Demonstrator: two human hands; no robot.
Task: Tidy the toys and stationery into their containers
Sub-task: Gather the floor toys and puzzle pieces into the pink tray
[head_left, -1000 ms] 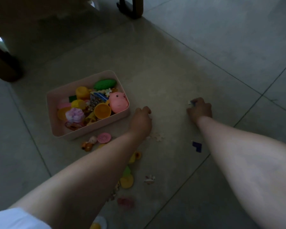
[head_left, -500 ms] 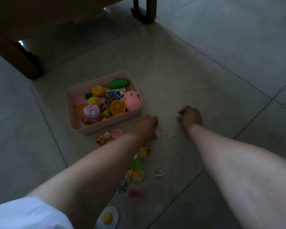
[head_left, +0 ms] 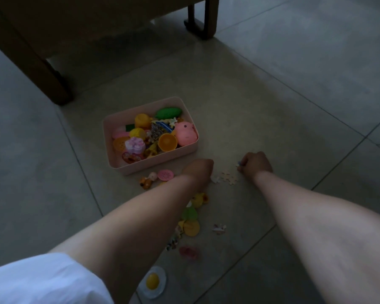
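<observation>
A pink box full of plastic toys, among them a pink pig, stands on the floor tiles. My left hand is just right of the box's near corner, fingers bent down to the floor and hidden behind its back. Pale jigsaw pieces lie between my two hands. My right hand is curled, pinching small jigsaw pieces at its fingertips. Loose toys lie under and beside my left forearm: a pink disc, a yellow duck, a yellow disc and a toy fried egg.
A wooden furniture leg stands at the back left and another leg at the back centre. One more jigsaw piece and a pink toy lie near my left arm.
My right hand has moved left across the floor, close to the pale jigsaw pieces and my left hand. The left hand stays by the box corner. The view has shifted.
</observation>
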